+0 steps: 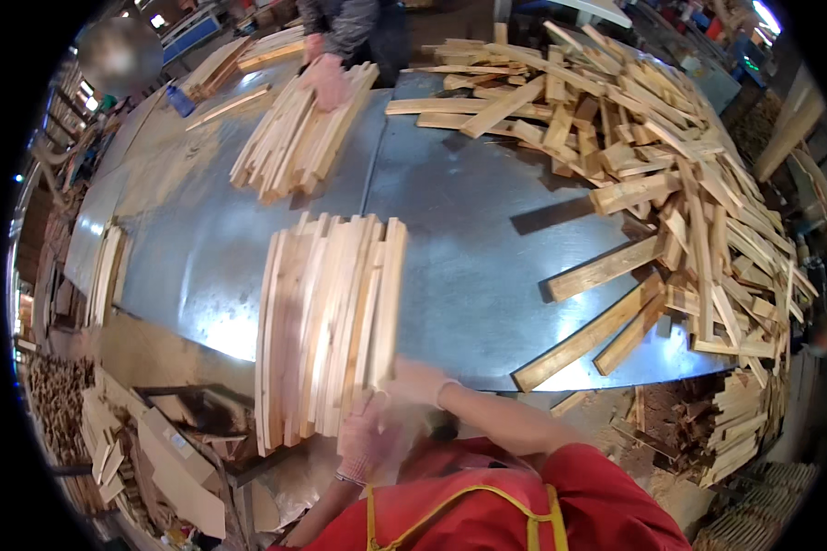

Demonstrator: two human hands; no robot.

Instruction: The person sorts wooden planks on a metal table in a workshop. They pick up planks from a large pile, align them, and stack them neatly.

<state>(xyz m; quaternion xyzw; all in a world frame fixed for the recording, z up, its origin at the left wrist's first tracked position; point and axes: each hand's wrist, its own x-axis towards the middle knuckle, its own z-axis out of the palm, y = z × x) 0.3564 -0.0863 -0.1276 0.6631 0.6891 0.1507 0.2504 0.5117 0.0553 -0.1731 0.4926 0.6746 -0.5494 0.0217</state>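
Many wooden strips (326,312), metal tabletop (469,275), littered floor (666,476)

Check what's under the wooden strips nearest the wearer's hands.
The shiny grey table shows on both sides of the strips, so they appear to rest on it, their near ends reaching past its edge. The surface directly beneath is covered and can't be seen.

The person beside me (487,477) wears a red short-sleeved top (616,491), a red apron (473,522) with yellow trim (555,519) and pinkish knitted work gloves (368,436)
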